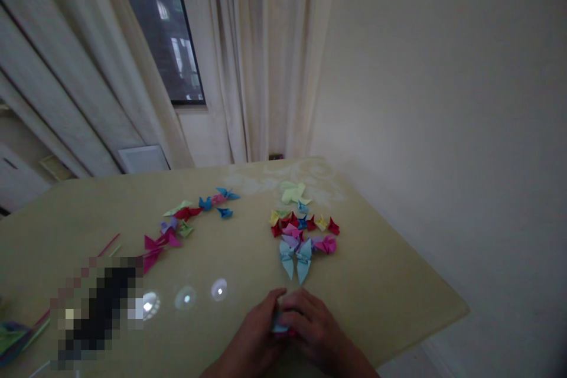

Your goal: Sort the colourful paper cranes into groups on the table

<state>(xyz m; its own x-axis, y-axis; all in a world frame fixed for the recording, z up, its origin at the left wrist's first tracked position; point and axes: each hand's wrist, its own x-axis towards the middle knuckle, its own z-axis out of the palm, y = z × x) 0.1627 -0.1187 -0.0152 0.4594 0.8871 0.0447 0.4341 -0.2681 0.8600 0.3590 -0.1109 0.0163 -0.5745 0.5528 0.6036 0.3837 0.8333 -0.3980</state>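
Close to the table's near edge, my left hand [259, 326] and my right hand [312, 326] meet, both closed around a small piece of folded paper [280, 327]. Light blue and a strip of pink-red show between the fingers; its full shape is hidden. Just beyond my fingertips lie two pale blue folded paper pieces [303, 260] with long points. Behind them sits a cluster of small origami pieces in purple, a pink one [326, 244], red, yellow and blue. A pale green folded paper piece [293, 192] lies farthest back in that group.
On the left, a slanting line of origami includes magenta [153, 257], red [186, 212] and blue pieces [225, 212]. Thin coloured sticks [108, 244] lie beside a pixelated dark area [104, 307]. The pale table [390, 283] runs along a wall [434, 100], with curtains [252, 59] behind.
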